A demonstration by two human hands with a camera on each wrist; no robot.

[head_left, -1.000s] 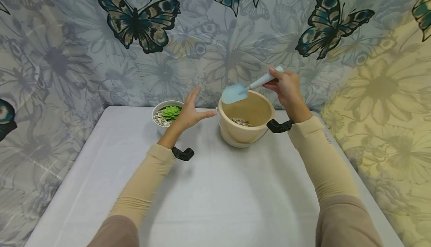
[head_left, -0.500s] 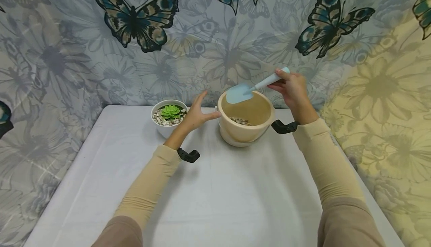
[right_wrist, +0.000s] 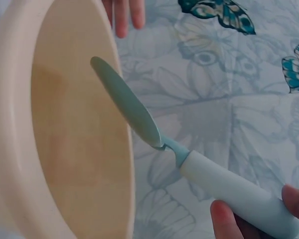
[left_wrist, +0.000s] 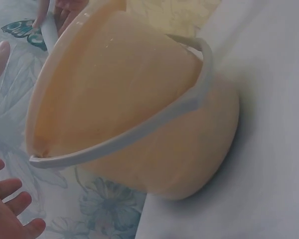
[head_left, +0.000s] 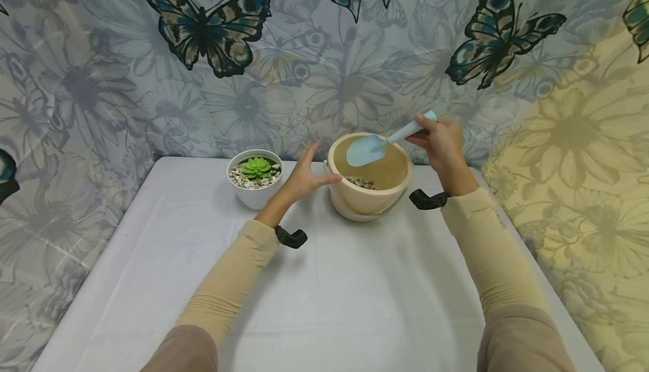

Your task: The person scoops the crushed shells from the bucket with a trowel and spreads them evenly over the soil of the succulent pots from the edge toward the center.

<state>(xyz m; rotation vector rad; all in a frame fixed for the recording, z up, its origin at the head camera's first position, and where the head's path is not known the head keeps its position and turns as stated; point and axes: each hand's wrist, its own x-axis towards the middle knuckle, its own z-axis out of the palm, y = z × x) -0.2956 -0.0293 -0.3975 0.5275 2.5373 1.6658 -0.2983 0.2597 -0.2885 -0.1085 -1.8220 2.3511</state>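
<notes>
My right hand (head_left: 442, 145) grips the pale handle of a small light-blue trowel (head_left: 366, 151), whose blade tilts down over the mouth of a cream bucket (head_left: 367, 202). Seen from the right wrist, the trowel (right_wrist: 132, 109) appears edge-on, with fingertips and thumb around its handle. Some small pebbles (head_left: 362, 183) lie at the bottom of the bucket. My left hand (head_left: 304, 177) is spread beside the bucket's left side, thumb near the rim. In the left wrist view its fingers (left_wrist: 7, 186) look apart from the bucket (left_wrist: 209, 129).
Left of the bucket stands a white pot (head_left: 256, 197) holding a green succulent (head_left: 256, 167) among pale stones. A light handle (left_wrist: 139, 132) hangs down the bucket's side. The white-covered table (head_left: 329, 304) ends against a butterfly-patterned backdrop (head_left: 350, 79).
The trowel has come lower and slightly right, its blade moving from above the rim into the bucket's mouth. My left hand has shifted right, away from the white pot and closer to the bucket.
</notes>
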